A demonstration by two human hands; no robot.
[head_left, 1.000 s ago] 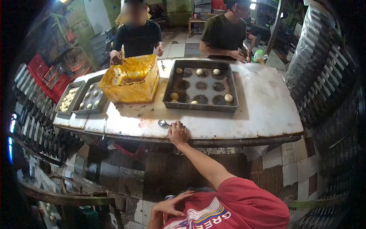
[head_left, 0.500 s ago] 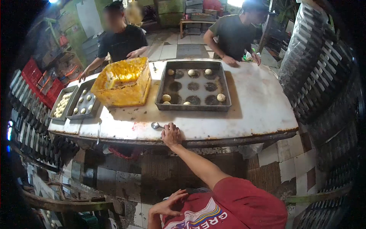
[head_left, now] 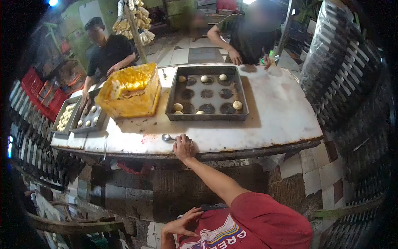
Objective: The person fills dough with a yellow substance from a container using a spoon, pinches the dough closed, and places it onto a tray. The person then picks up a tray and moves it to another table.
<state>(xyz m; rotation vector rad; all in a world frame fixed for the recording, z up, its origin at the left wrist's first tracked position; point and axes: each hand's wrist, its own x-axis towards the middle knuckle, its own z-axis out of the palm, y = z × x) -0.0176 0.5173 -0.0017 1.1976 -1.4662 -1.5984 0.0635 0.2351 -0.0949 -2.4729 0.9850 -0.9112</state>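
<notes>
My right hand [head_left: 183, 147] rests near the front edge of the table, its fingers curled over the handle of a metal spoon [head_left: 166, 137]. The spoon's bowl lies to the left of the fingers on the tabletop. Against my red shirt at the belly, my left hand [head_left: 184, 223] lies with fingers apart and nothing in it. Beyond the spoon stands a large square metal pan [head_left: 207, 117], with several pale dough balls [head_left: 237, 105] along its near and far sides and dark round marks on its bottom.
A yellow plastic tub [head_left: 128, 103] stands left of the pan. Two smaller trays, one a metal tray [head_left: 88, 129], hold dough balls at the table's left end. A co-worker [head_left: 110, 52] reaches into that tray; another person [head_left: 253, 41] stands across. Slatted racks [head_left: 352, 79] flank the white table [head_left: 282, 112].
The left co-worker has leaned further left, with a hand now in the small tray. The view has shifted slightly. My hands and the spoon keep nearly the same positions.
</notes>
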